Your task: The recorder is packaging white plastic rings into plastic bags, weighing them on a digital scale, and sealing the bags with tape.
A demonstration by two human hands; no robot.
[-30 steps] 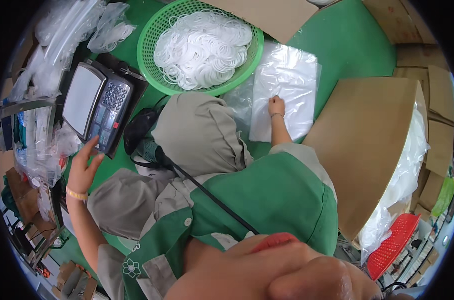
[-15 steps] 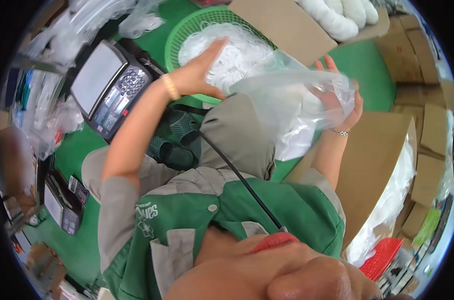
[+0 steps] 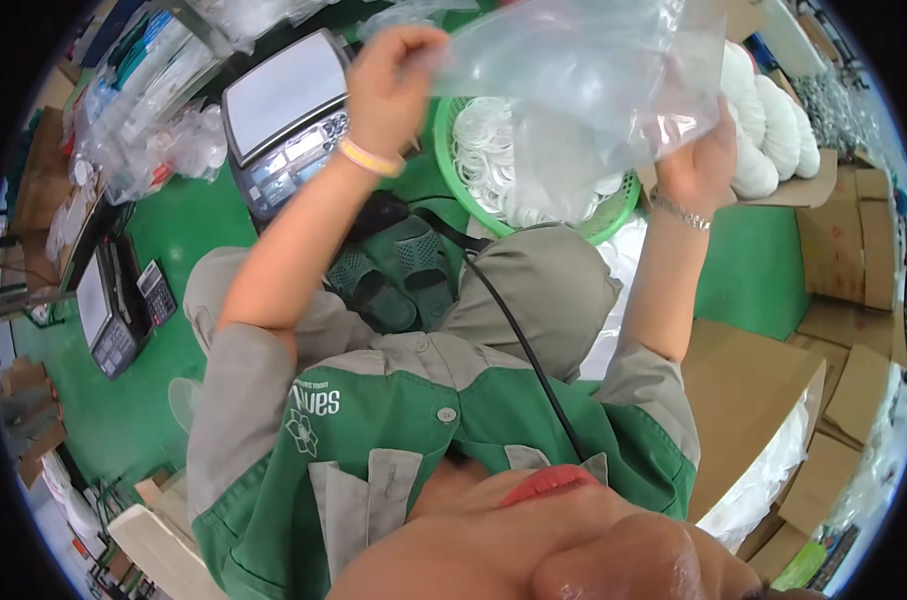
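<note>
A clear plastic bag (image 3: 573, 75) is stretched between my two hands, above a green basket (image 3: 451, 165). My left hand (image 3: 393, 85) is closed at the bag's left edge, its fingertips smeared by motion. My right hand (image 3: 695, 165) grips the bag's right end; the film partly covers its fingers. Below the bag, the basket holds a heap of white rings or loops (image 3: 483, 150), thin and tangled, partly seen through the plastic.
Left of the basket stands a digital scale (image 3: 283, 110); a second scale (image 3: 108, 310) and a calculator (image 3: 155, 292) lie farther left. White bundles (image 3: 763, 130) rest on cardboard at the right. A large cardboard box (image 3: 743, 390) with plastic lining stands beside my right arm.
Both hands have risen away from me with the bag, which is now spread wider over the basket. My left hand has left the basket's white heap and closed on the bag's edge.
</note>
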